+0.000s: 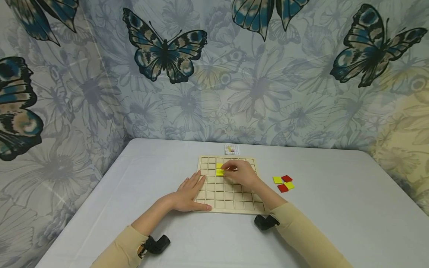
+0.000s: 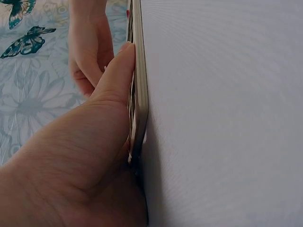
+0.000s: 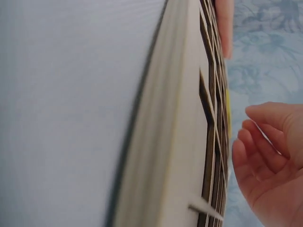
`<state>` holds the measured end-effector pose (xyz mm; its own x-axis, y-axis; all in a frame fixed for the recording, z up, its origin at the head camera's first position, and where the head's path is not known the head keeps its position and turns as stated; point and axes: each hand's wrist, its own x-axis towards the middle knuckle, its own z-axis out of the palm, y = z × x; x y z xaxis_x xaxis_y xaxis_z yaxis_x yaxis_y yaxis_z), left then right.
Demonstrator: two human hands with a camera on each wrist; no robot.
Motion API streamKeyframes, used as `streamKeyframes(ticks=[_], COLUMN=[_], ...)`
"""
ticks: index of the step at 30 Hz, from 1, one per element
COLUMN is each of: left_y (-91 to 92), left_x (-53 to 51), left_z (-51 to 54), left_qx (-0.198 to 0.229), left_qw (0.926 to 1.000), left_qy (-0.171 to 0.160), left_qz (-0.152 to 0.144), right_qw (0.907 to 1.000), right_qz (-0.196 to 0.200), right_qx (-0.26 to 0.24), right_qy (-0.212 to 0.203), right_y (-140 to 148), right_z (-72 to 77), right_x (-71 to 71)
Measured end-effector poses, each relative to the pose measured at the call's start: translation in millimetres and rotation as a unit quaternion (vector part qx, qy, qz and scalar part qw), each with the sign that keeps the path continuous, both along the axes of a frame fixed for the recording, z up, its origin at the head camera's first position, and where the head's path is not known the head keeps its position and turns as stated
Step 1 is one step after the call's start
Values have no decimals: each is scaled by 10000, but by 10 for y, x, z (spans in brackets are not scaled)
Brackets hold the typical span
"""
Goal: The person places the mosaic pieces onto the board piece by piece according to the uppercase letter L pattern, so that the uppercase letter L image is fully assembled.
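Observation:
A light wooden grid board [image 1: 219, 195] lies on the table, its squares marked by dark lines. My left hand [image 1: 187, 193] rests at its left edge with fingers spread, and the thumb lies along the near edge. Two yellow square tiles [image 1: 219, 172] sit one behind the other in the board's far part. Over the board, my right hand [image 1: 241, 173] has its fingertips right beside these tiles. From the right wrist view, that hand's thumb [image 3: 265, 112] and loosely bent fingers stand slightly apart, with no tile visible between them.
To the board's right lie loose tiles, two yellow [image 1: 277, 180] and two red [image 1: 283, 188], some touching. Behind the board is a small printed grid card [image 1: 231, 149]. A white cloth [image 1: 161, 160] covers the table, and a butterfly-patterned curtain [image 1: 214, 104] hangs behind it.

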<state>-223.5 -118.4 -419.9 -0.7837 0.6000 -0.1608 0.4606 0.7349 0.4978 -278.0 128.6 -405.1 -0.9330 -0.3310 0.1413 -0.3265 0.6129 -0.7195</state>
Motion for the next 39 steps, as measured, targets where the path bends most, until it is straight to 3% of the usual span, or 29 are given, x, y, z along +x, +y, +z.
streamKeyframes(ticks=[8,16,28,39], left_y=[8,-4,-17,-10], left_x=[5,-8,-4,-9], left_z=[13,-21,-42,-50], left_qx=[7,72,199,178], left_qw=[10000,10000,9997,9998], left_qy=[15,33,80,55], left_qz=[-12,-58,-91,-44], right_qw=[9971,9951,9929,9936], right_qz=[-273,-446,-647,-753], right_qx=[-524,-469,-407,-327], right_qy=[-487,-744,-907,-777], right_y=[149,321,557,841], right_z=[-1,-10,14,26], right_x=[74,127,213,310])
